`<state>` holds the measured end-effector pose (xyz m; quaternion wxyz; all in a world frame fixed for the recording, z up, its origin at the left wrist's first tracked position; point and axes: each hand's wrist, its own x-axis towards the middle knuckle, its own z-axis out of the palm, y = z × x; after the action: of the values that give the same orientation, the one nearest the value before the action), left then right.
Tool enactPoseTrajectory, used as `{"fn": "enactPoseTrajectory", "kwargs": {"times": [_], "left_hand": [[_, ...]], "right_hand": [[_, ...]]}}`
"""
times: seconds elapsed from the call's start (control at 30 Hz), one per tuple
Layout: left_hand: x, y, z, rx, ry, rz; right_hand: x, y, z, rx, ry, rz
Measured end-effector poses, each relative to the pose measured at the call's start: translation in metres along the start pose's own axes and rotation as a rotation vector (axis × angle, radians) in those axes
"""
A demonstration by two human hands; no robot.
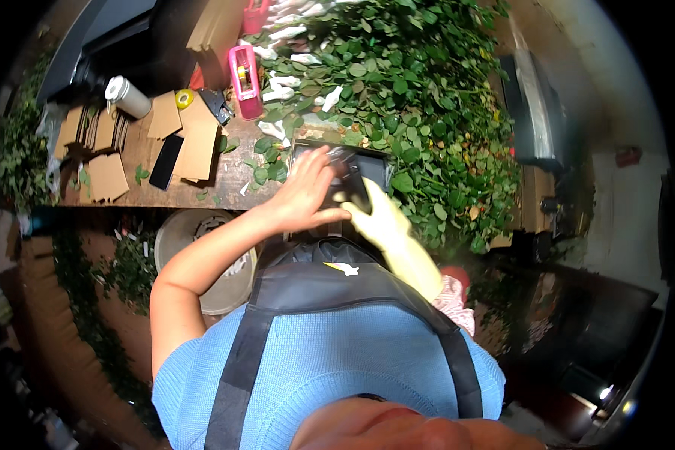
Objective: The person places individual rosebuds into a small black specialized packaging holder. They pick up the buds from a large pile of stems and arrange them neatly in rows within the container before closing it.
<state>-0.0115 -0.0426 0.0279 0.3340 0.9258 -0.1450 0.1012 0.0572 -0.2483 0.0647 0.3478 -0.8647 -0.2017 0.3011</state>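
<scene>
My left hand (307, 187) is bare, its fingers stretched out and its thumb pointing toward my right hand. Its fingertips are beside or against a black, elongated object (358, 189) with a shiny upper end, too blurred to name. A pale yellow rubber glove covers my right hand (375, 214), which appears to be closed on the lower part of that object. Just beyond both hands, a dark rectangular tray or frame (373, 166) rests at the table's front edge, partly hidden by them. Leafy green stems (442, 135) are heaped to the right and beyond.
White-wrapped stem ends (281, 91) stick out of the heap beside a pink tape dispenser (245, 79). On the left are brown cardboard pieces (200, 150), a black phone (166, 162) and a white tumbler (126, 96). A round bucket (169, 251) stands below the table edge.
</scene>
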Motion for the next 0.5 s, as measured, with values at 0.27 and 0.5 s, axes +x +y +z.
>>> {"fn": "enactPoseTrajectory", "kwargs": {"times": [0.27, 0.5], "left_hand": [[0.034, -0.042, 0.043, 0.190, -0.268, 0.246], [0.031, -0.039, 0.046, 0.327, -0.375, 0.264]], "right_hand": [[-0.016, 0.095, -0.061, 0.822, 0.307, 0.195], [-0.061, 0.074, -0.070, 0.275, -0.048, 0.458]]}}
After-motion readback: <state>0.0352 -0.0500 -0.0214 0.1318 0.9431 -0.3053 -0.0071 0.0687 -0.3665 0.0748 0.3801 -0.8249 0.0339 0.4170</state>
